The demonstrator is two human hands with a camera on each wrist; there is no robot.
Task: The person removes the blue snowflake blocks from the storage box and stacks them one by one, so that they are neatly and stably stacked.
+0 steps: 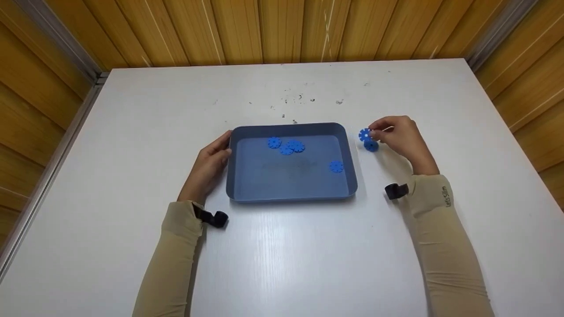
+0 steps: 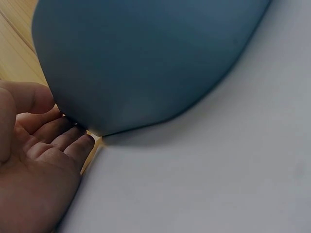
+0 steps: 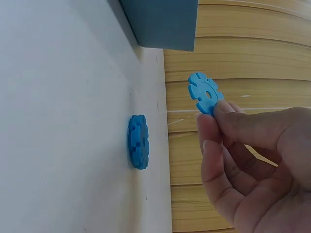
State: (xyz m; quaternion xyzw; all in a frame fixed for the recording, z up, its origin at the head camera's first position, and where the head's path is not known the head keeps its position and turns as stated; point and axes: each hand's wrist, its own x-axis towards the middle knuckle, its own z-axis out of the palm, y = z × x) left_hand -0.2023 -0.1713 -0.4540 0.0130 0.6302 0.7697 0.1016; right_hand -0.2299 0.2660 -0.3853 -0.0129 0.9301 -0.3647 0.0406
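My left hand (image 1: 207,165) rests against the left wall of a shallow blue-grey tray (image 1: 291,187). In the left wrist view its thumb and relaxed fingertips touch the outside of the tray (image 2: 146,63) at one corner. To the right of the tray, my right hand (image 1: 401,136) pinches a blue notched plastic disc (image 3: 206,92) between thumb and fingers, held up off the table. Just beneath it, a small stack of similar discs (image 3: 139,141) lies on the table. Inside the tray lie several more discs: a cluster (image 1: 293,146) towards the back and a single disc (image 1: 336,166) near the right wall.
Both hands work over a white table (image 1: 273,264). Dark scuff marks (image 1: 299,97) dot its surface behind the tray. A wood-panelled wall (image 1: 282,31) stands along the back, and panels rise at both sides. Black wrist cameras (image 1: 218,219) stick out from both sleeves.
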